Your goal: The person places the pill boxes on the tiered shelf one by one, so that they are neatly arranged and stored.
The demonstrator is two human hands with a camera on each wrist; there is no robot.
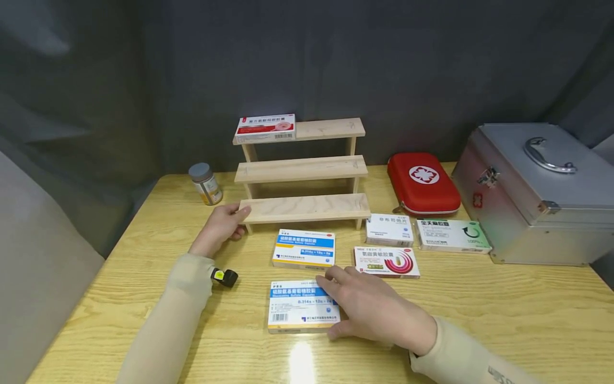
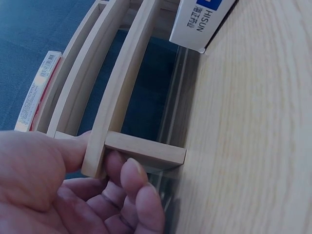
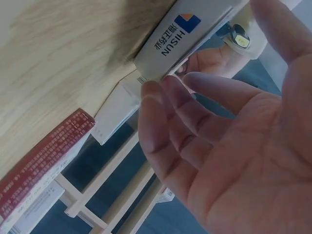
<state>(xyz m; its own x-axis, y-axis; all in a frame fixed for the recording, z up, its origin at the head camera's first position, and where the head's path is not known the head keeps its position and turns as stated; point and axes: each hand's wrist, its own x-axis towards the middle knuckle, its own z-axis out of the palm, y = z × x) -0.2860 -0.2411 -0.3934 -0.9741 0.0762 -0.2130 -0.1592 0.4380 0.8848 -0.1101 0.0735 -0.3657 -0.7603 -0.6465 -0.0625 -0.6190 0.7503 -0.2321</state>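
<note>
My left hand pinches the left end of the lowest step of a three-tier wooden display stand, thumb on top and fingers curled beneath, as the left wrist view shows. My right hand is spread at the right end of a blue-and-white medicine box lying flat on the table. Its thumb is by the near corner and its fingertips by the far corner, with the palm facing the box's printed end. A similar blue-and-white box lies just behind, in front of the stand.
A red-and-white box sits on the top tier's left side. Several medicine boxes lie right of centre, before a red first-aid case and a silver metal case. Left of the stand is a grey-capped bottle.
</note>
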